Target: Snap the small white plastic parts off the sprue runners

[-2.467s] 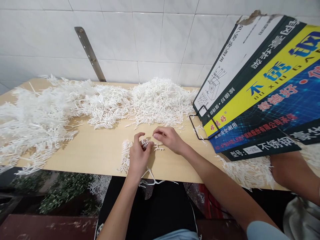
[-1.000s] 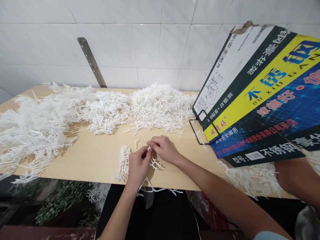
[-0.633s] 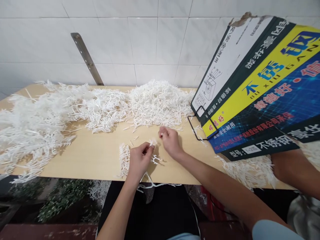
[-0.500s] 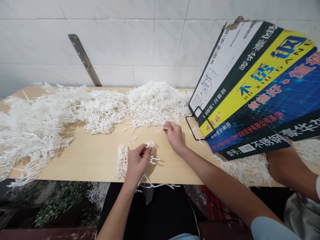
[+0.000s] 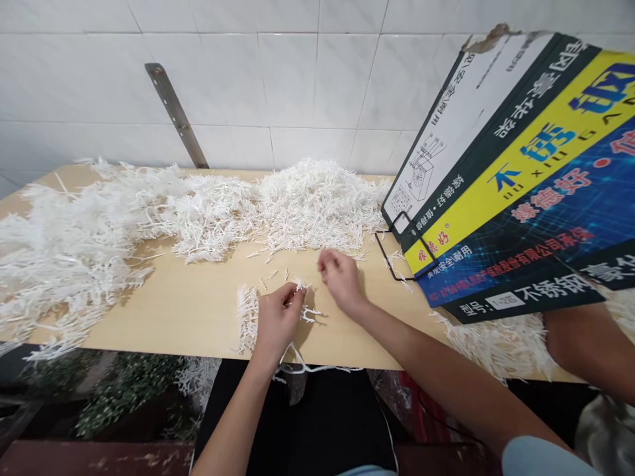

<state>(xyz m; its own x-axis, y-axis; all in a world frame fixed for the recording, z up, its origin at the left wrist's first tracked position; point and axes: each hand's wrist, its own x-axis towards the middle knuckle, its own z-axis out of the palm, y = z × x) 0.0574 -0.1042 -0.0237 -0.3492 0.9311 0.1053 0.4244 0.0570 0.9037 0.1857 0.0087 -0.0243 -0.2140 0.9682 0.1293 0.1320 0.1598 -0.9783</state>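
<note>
My left hand [image 5: 280, 314] pinches a small white branched plastic piece [image 5: 310, 313] above the table, its prongs sticking out past my fingertips. A short stack of white pieces [image 5: 247, 318] lies just left of that hand. My right hand [image 5: 340, 277] is a little farther forward and to the right, its fingers curled together; whatever they hold, if anything, is too small to make out. Beyond it rises a heap of thin white pieces [image 5: 320, 201]. Several white strands [image 5: 322, 368] hang at the table's front edge below my left hand.
A larger white pile [image 5: 74, 244] covers the table's left side. On the right, a printed cardboard sheet [image 5: 520, 192] stands in a black wire holder [image 5: 391, 258]. Another person's arm [image 5: 588, 344] shows behind it, beside more white pieces [image 5: 506, 340]. A tiled wall [image 5: 292, 79] backs the table [image 5: 183, 317].
My right hand has moved slightly left and down, toward my left hand. The left hand still pinches the branched piece. The whole view has shifted a little.
</note>
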